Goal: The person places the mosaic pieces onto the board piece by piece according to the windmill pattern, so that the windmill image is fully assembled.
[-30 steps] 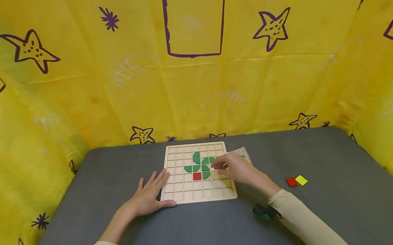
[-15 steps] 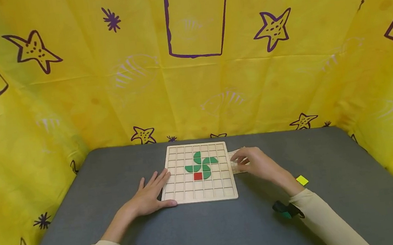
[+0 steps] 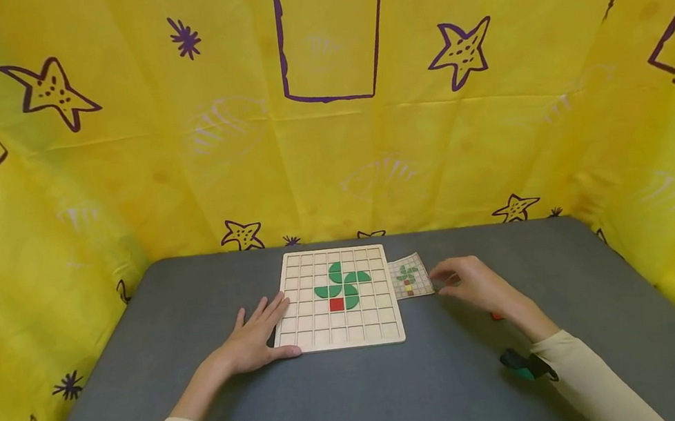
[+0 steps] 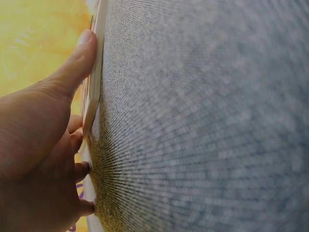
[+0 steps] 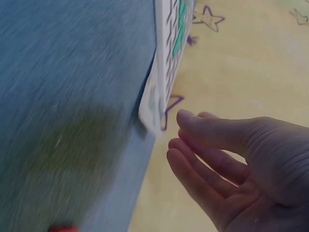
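Observation:
A light wooden grid board point(image 3: 374, 317) lies on the grey table. Several green rounded pieces point(image 3: 351, 296) form a pinwheel on it, with a red square tile point(image 3: 336, 304) just below. My left hand point(image 3: 252, 339) rests at the board's left side, fingers spread and thumb on its near corner. In the left wrist view that thumb point(image 4: 79, 58) lies along the board edge. A small pattern card point(image 3: 405, 287) sits against the board's right side, one corner lifted. Just right of the card hovers my right hand point(image 3: 477, 283), fingers loosely bent; the right wrist view shows nothing held.
Part of a loose red tile point(image 3: 497, 316) peeks out beside my right wrist; the yellow tile near it is hidden by the arm. A yellow curtain point(image 3: 333, 169) with starfish drawings encloses the table point(image 3: 359, 402) at the back and sides.
My right hand has moved right, from over the board, past the card, to beyond its right edge. The card is now uncovered. My left hand has stayed in place.

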`<state>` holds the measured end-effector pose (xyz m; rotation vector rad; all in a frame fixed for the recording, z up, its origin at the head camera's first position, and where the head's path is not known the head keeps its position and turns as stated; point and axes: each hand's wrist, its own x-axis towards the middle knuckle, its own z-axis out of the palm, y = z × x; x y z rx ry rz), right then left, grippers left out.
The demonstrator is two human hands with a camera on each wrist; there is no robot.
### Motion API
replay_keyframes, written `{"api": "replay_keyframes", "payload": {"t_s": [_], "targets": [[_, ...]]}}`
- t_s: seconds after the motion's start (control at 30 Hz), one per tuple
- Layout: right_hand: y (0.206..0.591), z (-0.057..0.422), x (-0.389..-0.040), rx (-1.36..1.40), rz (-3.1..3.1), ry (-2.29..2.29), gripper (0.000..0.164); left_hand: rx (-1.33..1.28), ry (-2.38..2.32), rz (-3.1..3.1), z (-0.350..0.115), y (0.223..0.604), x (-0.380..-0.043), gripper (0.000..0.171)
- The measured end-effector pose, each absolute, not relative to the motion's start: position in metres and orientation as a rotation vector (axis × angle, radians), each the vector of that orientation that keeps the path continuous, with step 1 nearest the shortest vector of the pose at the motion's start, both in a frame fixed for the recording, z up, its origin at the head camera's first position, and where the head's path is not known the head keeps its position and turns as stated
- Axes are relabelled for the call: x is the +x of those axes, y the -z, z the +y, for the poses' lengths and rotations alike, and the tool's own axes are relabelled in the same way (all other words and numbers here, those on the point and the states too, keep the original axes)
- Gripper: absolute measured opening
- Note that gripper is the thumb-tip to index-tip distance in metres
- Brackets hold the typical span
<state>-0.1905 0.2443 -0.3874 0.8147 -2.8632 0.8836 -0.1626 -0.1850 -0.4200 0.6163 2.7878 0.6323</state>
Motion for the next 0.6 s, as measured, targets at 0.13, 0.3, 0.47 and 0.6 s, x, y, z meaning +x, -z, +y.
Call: {"api": "replay_keyframes", "payload": {"t_s": [0.13, 0.3, 0.47, 0.6], "targets": [[0.388, 0.262, -0.185, 0.827, -2.87, -0.853, 0.028, 0.619, -0.642, 2.789, -0.185, 0.42, -0.162, 0.1], [0.389, 0.283, -0.178, 0.82, -2.886, -0.832, 0.03, 0.61, -0.632, 2.792, -0.186, 0.421, -0.163, 0.1], [0.388, 0.3, -0.172, 0.807, -2.885, -0.865, 0.031, 0.596, -0.628, 2.791, -0.186, 0.422, -0.163, 0.1], [0.385, 0.313, -0.167, 0.782, -2.879, -0.895, 0.032, 0.592, -0.635, 2.788, -0.186, 0.422, -0.163, 0.1]]}}
